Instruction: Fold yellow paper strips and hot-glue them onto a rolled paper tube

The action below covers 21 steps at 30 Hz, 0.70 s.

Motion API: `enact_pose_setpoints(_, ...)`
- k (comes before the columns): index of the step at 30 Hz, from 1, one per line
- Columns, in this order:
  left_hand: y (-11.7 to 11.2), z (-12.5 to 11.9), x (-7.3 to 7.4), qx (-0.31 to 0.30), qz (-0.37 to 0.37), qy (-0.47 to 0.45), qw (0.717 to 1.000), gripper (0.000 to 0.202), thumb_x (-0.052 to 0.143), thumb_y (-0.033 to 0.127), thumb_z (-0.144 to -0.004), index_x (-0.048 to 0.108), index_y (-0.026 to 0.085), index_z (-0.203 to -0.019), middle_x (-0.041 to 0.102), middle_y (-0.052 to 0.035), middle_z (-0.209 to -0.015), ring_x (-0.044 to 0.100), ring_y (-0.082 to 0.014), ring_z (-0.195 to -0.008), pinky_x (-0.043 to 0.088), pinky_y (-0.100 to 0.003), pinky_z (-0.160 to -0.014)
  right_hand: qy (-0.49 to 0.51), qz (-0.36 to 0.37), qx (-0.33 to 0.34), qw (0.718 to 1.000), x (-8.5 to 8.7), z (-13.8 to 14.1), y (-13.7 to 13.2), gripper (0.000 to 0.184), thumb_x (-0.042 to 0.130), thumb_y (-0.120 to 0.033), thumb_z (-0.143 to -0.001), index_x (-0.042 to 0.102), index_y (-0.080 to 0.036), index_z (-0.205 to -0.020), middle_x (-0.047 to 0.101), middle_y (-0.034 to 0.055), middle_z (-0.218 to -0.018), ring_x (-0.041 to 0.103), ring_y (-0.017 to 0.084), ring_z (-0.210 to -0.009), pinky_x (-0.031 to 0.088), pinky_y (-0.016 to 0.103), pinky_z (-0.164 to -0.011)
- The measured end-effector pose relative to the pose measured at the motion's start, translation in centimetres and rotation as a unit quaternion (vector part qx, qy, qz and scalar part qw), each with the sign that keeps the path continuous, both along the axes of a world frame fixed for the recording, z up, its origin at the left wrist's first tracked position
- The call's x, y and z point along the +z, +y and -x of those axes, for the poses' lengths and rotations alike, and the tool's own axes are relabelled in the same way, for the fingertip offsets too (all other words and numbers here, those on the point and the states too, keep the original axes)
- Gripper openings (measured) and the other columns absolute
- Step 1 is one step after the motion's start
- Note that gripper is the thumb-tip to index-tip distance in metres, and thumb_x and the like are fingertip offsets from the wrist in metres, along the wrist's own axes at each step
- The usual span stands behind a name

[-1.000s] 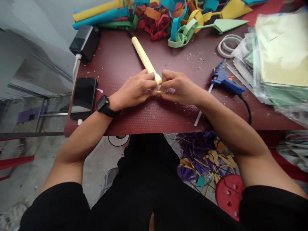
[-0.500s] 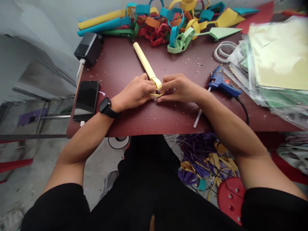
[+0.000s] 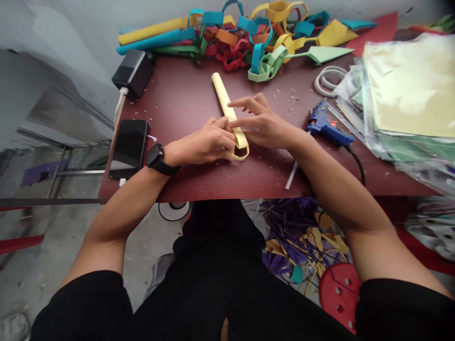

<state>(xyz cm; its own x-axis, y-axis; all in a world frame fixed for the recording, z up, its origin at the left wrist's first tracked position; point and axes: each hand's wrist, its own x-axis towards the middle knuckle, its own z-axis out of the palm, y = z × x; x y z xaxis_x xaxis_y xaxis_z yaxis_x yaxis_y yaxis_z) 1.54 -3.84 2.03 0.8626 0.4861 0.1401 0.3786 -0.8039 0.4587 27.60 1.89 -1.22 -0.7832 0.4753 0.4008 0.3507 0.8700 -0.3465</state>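
Observation:
A pale yellow foam strip (image 3: pixel 224 98) lies on the dark red table (image 3: pixel 199 175), its near end bent into a small loop (image 3: pixel 241 148). My left hand (image 3: pixel 209 142), with a black watch on the wrist, pinches the loop from the left, fingers closed on it. My right hand (image 3: pixel 261 124) rests on the strip just above the loop, fingers stretched and spread, the index finger pressing the fold.
A blue glue gun (image 3: pixel 329 127) lies right of my hands with a glue stick (image 3: pixel 292 175) by it. A phone (image 3: pixel 128 148) and black charger (image 3: pixel 133 71) sit at left. Coloured foam chains (image 3: pixel 256 40) lie at the back, bagged sheets (image 3: pixel 405 94) at right.
My right hand has opened, its fingers lifting and spreading over the strip. The loop now shows clearly below the hands. The strip's far end has shifted slightly right.

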Motion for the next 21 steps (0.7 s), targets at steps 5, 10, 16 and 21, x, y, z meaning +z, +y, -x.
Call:
enact_pose_setpoints(5,0.4,0.3,-0.2,-0.020,0.012,0.005,1.000,0.019,0.068,0.023,-0.105,0.081,0.025,-0.091,0.080,-0.0075,-0.103,0.058,-0.0290,-0.114,0.043,-0.046,-0.099,-0.046,-0.001,0.019,0.999,1.2,-0.1,-0.5,0.024,0.069,-0.037,-0.105,0.082,-0.028,-0.123,0.069,0.0104,-0.150,0.051,0.037,-0.139,0.040,0.065,-0.119)
enact_pose_setpoints(10,0.9,1.6,-0.2,-0.005,0.018,0.000,1.000,0.018,0.067,0.027,-0.105,0.085,0.028,-0.103,0.084,-0.0062,-0.112,0.059,-0.0267,-0.106,0.042,-0.044,-0.098,-0.061,-0.011,0.009,0.998,1.9,-0.4,-1.0,0.026,0.064,-0.039,-0.107,0.080,-0.027,-0.124,0.077,0.0106,-0.126,0.055,0.037,-0.137,0.042,0.060,-0.116)
enact_pose_setpoints(16,1.1,2.7,0.5,0.036,-0.012,-0.003,0.999,0.021,0.065,0.029,-0.105,0.086,0.030,-0.102,0.085,-0.0053,-0.110,0.059,-0.0254,-0.100,0.041,-0.044,-0.098,-0.059,-0.056,-0.018,0.997,1.5,-0.8,-0.8,0.026,0.063,-0.037,-0.105,0.081,-0.025,-0.119,0.071,0.0098,-0.108,0.063,0.027,-0.103,0.048,0.047,-0.096)
enact_pose_setpoints(21,1.4,2.8,0.1,0.042,-0.022,0.000,0.999,0.024,0.063,0.031,-0.104,0.084,0.028,-0.094,0.084,-0.0059,-0.100,0.061,-0.0251,-0.101,0.044,-0.043,-0.098,-0.066,-0.052,-0.060,0.995,1.2,-1.7,0.0,0.027,0.062,-0.039,-0.107,0.082,-0.024,-0.117,0.069,0.0078,-0.103,0.064,0.024,-0.099,0.046,0.045,-0.095)
